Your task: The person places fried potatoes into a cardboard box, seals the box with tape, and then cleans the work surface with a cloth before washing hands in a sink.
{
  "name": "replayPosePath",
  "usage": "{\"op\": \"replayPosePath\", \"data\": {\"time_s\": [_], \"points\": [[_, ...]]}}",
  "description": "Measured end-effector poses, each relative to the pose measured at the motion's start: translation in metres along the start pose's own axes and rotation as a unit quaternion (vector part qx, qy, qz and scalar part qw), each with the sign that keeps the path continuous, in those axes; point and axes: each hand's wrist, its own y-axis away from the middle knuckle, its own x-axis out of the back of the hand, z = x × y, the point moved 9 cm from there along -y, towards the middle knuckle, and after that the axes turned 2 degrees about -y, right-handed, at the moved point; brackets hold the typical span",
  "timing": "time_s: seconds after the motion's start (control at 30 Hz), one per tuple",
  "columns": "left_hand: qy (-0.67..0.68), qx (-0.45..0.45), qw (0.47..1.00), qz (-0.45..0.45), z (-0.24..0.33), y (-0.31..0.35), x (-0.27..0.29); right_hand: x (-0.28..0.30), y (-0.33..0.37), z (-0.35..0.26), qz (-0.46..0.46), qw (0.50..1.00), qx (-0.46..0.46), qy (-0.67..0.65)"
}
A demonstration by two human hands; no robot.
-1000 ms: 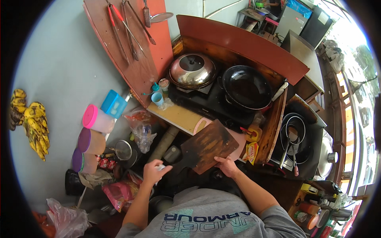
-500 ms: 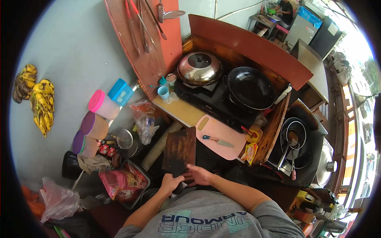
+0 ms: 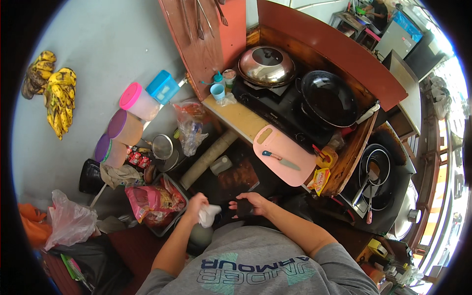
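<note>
My left hand is closed around a crumpled white cloth or tissue, just in front of my shirt. To its right, my right hand has its thumb and fingers curled about a dark flat thing whose kind I cannot make out. Beyond both hands appears a brown, stained flat panel; its near side fades into shadow, so I cannot tell whether it joins what my right hand holds. A grey rounded object lies against its far left edge.
A knife lies on a pink cutting board at the counter's edge. Behind are a gas stove, a lidded pan and a black wok. A bin of packets stands left; another person is far off.
My hands have moved apart. My left hand now shows the white crumpled cloth or tissue. The brown panel appears lower and less upright, and the whole view has shifted.
</note>
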Motion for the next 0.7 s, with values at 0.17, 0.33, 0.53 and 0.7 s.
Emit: {"op": "replayPosePath", "data": {"time_s": [0.17,0.33,0.53,0.7], "points": [[0.105,-0.153,0.982,-0.027,0.070,0.016,-0.066,0.026,0.010,0.011,-0.005,0.999,-0.019,-0.026],[-0.300,-0.353,0.877,-0.127,0.070,0.027,-0.197,0.030,0.052,0.004,0.045,0.999,0.004,0.012],[-0.498,-0.413,0.762,0.008,0.080,-0.087,-0.179,0.028,0.092,0.013,0.023,0.999,-0.014,-0.027],[-0.328,-0.502,0.749,-0.282,0.096,0.012,-0.282,0.039,0.110,-0.004,0.039,0.997,0.021,-0.057]]}}
